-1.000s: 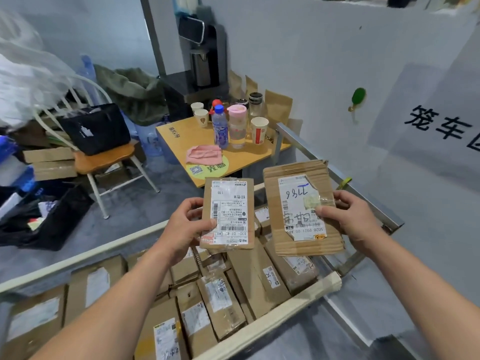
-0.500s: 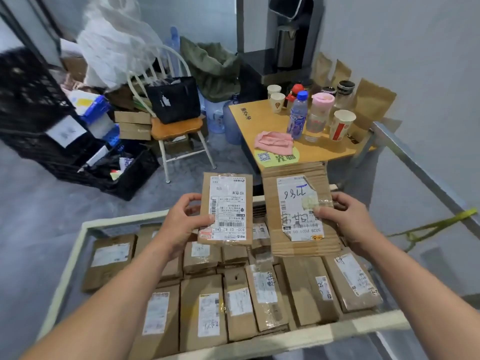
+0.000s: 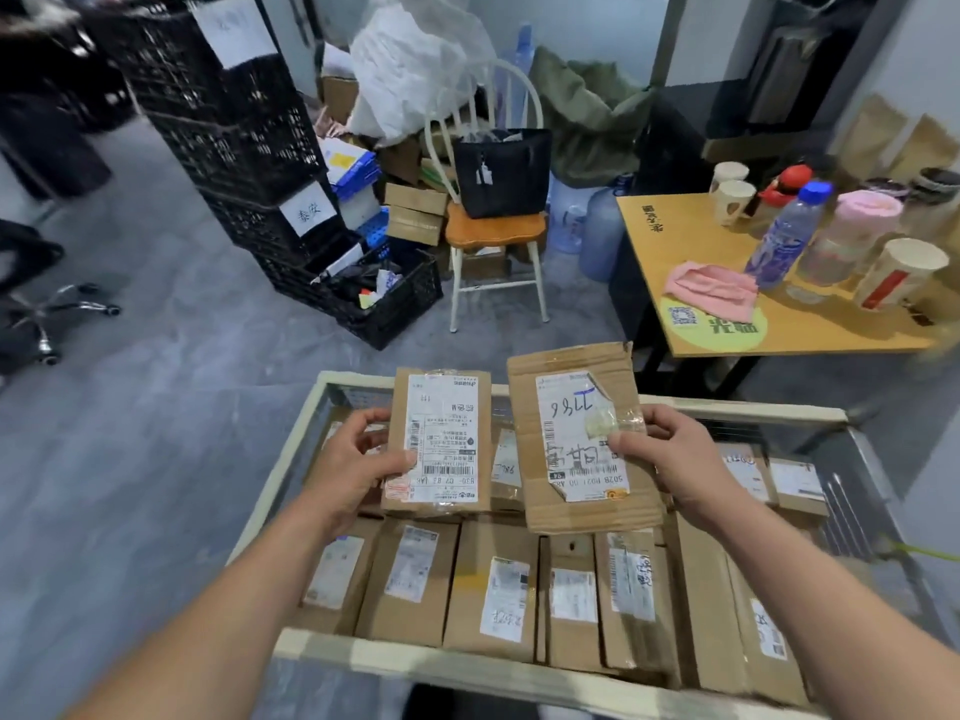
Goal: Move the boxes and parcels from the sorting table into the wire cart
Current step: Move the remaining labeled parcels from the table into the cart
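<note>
1. Your view had swung left since before, bringing the black crates point(image 3: 244, 148) into sight.
2. Your left hand point(image 3: 353, 467) gripped a small box point(image 3: 441, 444) and your right hand point(image 3: 670, 459) a flat parcel point(image 3: 576, 439), both over the wire cart point(image 3: 291, 459) packed with boxes.
3. A yellow desk point(image 3: 675, 241) stood right.

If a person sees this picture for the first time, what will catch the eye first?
Probably the two cardboard parcels held up mid-frame: the left hand grips a small box, the right hand a flat parcel marked 7766. Below them, the wire cart is packed with labelled boxes. Upper left, black crates tower.
</note>
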